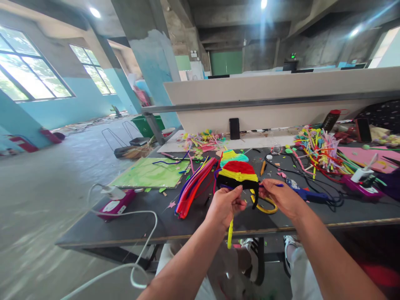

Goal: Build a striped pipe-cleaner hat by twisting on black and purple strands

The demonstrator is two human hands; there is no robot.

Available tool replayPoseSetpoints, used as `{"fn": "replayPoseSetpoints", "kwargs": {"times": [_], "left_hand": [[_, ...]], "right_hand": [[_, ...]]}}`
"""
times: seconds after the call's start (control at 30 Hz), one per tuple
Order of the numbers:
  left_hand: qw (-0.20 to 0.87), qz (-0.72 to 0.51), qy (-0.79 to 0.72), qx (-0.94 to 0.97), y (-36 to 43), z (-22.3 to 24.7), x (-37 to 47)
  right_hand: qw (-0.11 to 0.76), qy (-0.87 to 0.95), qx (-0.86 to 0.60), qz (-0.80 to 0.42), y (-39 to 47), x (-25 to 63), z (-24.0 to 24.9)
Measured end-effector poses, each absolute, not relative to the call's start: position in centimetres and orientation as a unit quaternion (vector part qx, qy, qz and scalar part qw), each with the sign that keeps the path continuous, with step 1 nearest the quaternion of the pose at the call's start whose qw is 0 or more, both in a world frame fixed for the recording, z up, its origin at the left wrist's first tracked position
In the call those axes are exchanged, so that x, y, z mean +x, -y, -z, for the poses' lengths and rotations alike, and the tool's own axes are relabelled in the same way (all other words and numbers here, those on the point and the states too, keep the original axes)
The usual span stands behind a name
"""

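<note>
Above the near counter, the left hand pinches a domed red-yellow-black fuzzy piece; the right hand pinches a thin purple fuzzy stem, apparently working it along the edge. Continuing calls for steady left support.

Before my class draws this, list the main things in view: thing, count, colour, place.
Table: one, dark grey, centre
Striped piece: one, red, yellow, black, front centre
Blue strip: one, dark blue, right beside it
Second piece: one, yellow and turquoise, just behind
Strip bundle: one, mostly red, centre left
Strip piles: two, mixed, back
Sheets: two, green left, pink right
Phones: two, black, back centre and right
Bottle: one, black, back right
Glue gun: one, blue, right
Power strips: two, purple, left and right
Left hand: one, bare, on Striped piece
Right hand: one, bare, pinching Blue strip
</note>
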State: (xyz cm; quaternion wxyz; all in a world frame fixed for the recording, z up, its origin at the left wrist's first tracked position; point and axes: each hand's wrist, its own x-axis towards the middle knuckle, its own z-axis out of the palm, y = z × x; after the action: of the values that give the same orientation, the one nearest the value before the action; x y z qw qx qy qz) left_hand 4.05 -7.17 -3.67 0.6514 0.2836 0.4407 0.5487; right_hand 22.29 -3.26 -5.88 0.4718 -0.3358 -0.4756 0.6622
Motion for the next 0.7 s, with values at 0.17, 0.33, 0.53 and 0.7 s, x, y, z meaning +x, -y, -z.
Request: {"fn": "replayPoseSetpoints", "kwargs": {"times": [0.17,0.33,0.53,0.7], "left_hand": [[0.653,-0.561,-0.435,0.264,6.9,4.0,3.8],[0.656,-0.565,-0.433,0.251,6.7,4.3,3.6],[0.652,-0.577,-0.428,0.243,6.4,4.8,3.6],[0.657,-0.575,-0.426,0.234,6.3,4.8,3.8]], "right_hand": [[0.447,0.533,-0.366,-0.618,3.2,22.6,6.2],[0.439,0.604,-0.436,-0.502,3.7,22.4,5.8],[0.464,0.635,-0.501,-0.362,4.5,21.2,5.1],[0.495,0.575,-0.442,-0.478,3.9,21.0,5.9]]}}
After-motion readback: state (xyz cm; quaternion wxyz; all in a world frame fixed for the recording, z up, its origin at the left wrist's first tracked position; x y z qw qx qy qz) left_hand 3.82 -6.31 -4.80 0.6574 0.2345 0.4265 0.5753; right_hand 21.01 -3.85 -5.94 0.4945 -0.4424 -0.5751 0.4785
